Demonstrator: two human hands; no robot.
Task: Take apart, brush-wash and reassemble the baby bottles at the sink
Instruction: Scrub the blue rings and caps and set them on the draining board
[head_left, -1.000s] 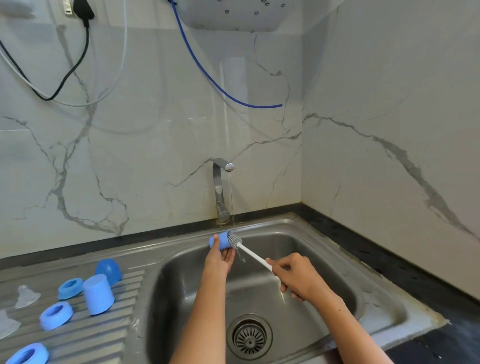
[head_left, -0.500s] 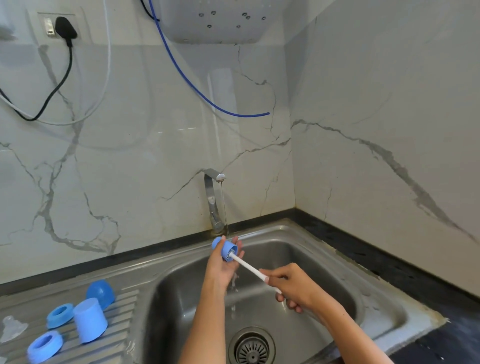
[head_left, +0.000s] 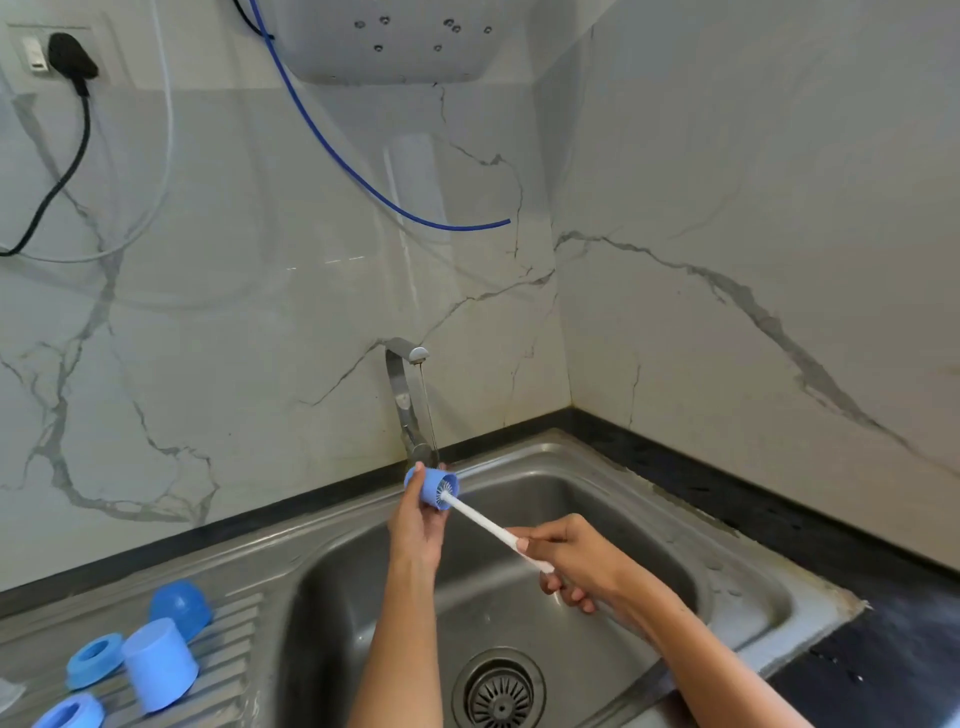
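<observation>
Since a second ago the bottle brush (head_left: 491, 527) has gone head-first into the blue cap (head_left: 432, 486), held over the sink (head_left: 649, 525) under the tap (head_left: 408, 395). Left hand (head_left: 415, 525) grips the cap, right hand (head_left: 569, 558) the handle; scrubbing is underway.

Both forearms are bare, no sleeves, with the left hand (head_left: 415, 525) and right hand (head_left: 574, 558) ungloved.

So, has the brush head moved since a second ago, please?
Yes: the brush head is now inside the blue cup, slightly closer to the tap base.
</observation>
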